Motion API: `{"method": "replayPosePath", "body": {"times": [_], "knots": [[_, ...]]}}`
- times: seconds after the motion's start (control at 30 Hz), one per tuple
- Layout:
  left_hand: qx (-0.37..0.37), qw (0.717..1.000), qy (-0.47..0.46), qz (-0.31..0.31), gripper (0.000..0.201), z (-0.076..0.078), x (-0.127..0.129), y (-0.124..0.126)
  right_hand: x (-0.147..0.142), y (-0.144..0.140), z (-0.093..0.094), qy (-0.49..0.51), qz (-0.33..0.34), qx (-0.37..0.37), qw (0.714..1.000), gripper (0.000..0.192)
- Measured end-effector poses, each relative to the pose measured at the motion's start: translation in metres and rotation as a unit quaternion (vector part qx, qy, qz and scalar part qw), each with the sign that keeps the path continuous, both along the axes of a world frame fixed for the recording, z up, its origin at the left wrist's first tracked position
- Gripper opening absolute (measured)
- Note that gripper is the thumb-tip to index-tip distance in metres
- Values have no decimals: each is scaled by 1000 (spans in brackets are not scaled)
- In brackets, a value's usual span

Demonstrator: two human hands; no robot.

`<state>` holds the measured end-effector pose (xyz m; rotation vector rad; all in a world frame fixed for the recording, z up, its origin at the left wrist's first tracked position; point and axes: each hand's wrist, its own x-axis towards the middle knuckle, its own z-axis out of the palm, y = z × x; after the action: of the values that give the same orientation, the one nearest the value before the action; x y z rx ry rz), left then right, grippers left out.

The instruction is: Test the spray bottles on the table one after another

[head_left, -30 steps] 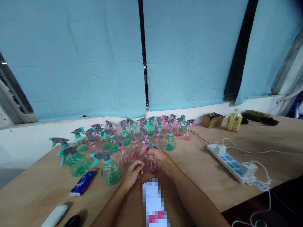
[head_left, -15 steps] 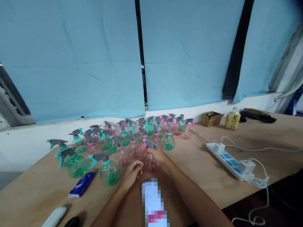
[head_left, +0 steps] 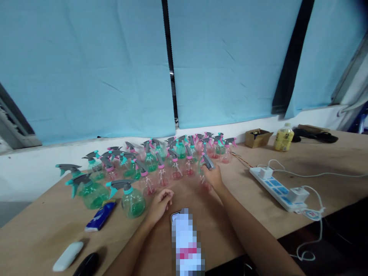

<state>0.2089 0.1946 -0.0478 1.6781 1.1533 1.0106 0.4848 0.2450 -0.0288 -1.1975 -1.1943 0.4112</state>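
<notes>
A white bar (head_left: 67, 255) and a black object (head_left: 86, 265) are seen at the bench's (head_left: 253, 199) 7 o'clock corner. A blue packet (head_left: 100, 216) is laid just past them, at 8 o'clock. Green bottles (head_left: 92, 189) with grey triggers are stood at 9 o'clock, and one more green bottle (head_left: 132, 199) is set just right of the packet. Behind these, a crowd of pink and green bottles (head_left: 172, 157) is spread toward 12 o'clock, along the wall.

The left hand (head_left: 161, 204) is rested on the bench beside the near green bottle, its fingers loosely curled and holding nothing. A phone (head_left: 186, 241), its screen blurred, is laid at 6 o'clock, just right of that hand.

The right hand (head_left: 213, 177) is stretched out to about 1 o'clock, at the right edge of the crowd. Its fingers are closed around a pink bottle (head_left: 205, 174), gripped at the neck under the grey trigger; the base is seen at or just above the bench, and which cannot be told.

A white strip (head_left: 277, 188) with chargers plugged in is laid at 3 o'clock. A small carton (head_left: 258, 137) and a yellow bottle (head_left: 284, 138) are stood at 2 o'clock.
</notes>
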Motion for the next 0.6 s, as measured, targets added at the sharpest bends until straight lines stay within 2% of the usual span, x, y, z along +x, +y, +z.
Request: {"method": "replayPosePath", "body": {"times": [0.07,0.13,0.23,0.33,0.4,0.47,0.53,0.6], "knots": [[15,1000,10,0,34,1,1,-2,4,-7,0,-45,-90,15,995,40],[51,998,34,11,33,4,2,-7,7,-13,2,-83,-141,25,986,51],[136,984,105,45,30,12,2,-16,9,-16,3,-118,-177,23,977,56],[224,956,175,78,26,21,-3,-23,12,-14,1,-139,-199,23,970,55],[301,924,218,91,22,24,-8,-24,14,-12,-2,-155,-219,34,963,58],[385,876,271,107,18,25,-15,-22,16,-11,-3,-174,-234,41,956,59],[445,826,309,156,15,24,-22,-18,18,-10,-4,-189,-245,34,950,57],[474,795,306,223,19,23,-30,-13,19,-9,-4,-197,-254,23,947,55]]}}
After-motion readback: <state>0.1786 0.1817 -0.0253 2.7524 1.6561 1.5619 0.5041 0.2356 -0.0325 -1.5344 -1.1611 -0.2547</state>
